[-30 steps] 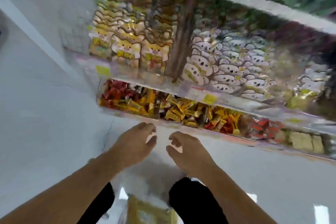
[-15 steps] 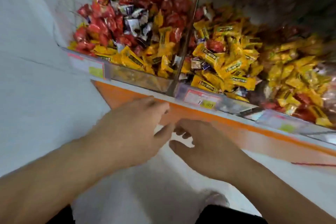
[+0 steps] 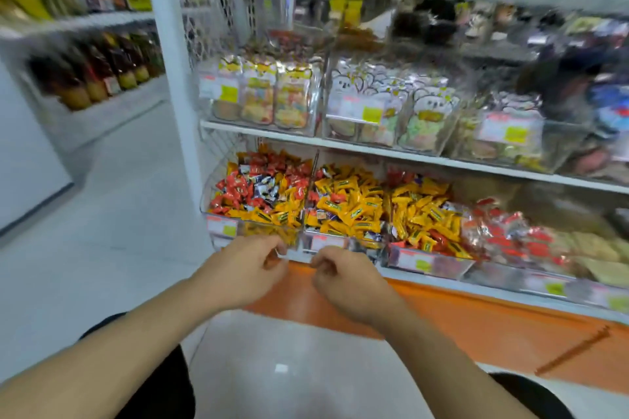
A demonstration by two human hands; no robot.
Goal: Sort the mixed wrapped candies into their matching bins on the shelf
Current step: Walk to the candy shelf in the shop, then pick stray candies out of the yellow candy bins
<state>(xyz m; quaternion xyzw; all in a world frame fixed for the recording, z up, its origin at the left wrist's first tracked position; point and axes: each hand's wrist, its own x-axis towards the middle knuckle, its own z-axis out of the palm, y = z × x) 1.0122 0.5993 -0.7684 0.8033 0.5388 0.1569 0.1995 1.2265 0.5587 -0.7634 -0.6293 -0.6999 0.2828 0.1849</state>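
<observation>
Both hands raised side by side just in front of the bottom shelf (image 3: 442, 277), below the front wall of the candy bins.

Left hand (image 3: 243, 270): fingers curled inward, thumb and forefinger close together; nothing visible between them. Hold on anything: cannot tell, blur at the fingertips.

Right hand (image 3: 347, 286): fingers curled toward the palm, knuckles up. Nothing seen in the grip; cannot tell for certain.

Leftmost bin (image 3: 224, 228) just above the left hand: red candies (image 3: 235, 189) heaped at the back, blue-and-white wrappers mixed in, yellow candies (image 3: 272, 213) along the front wall. Middle bin (image 3: 326, 241) just above the right hand: mostly yellow wrappers, a few red and blue ones among them. Metal divider (image 3: 308, 194) upright between these two bins. Third bin (image 3: 429, 264) further right of the right hand: yellow and red mixed. Red-and-clear packets (image 3: 500, 235) beyond that, well apart from both hands.

No candy touching either hand; nearest pieces behind the clear bin fronts.

Shelf above the bins: clear boxes of bagged snacks (image 3: 262, 99). Orange base panel (image 3: 476, 323) under the bottom shelf. White upright post (image 3: 166, 54) left of the bins; bottles (image 3: 102, 71) on a shelf beyond it, blurred. Pale tiled floor (image 3: 102, 214) left of the post.
</observation>
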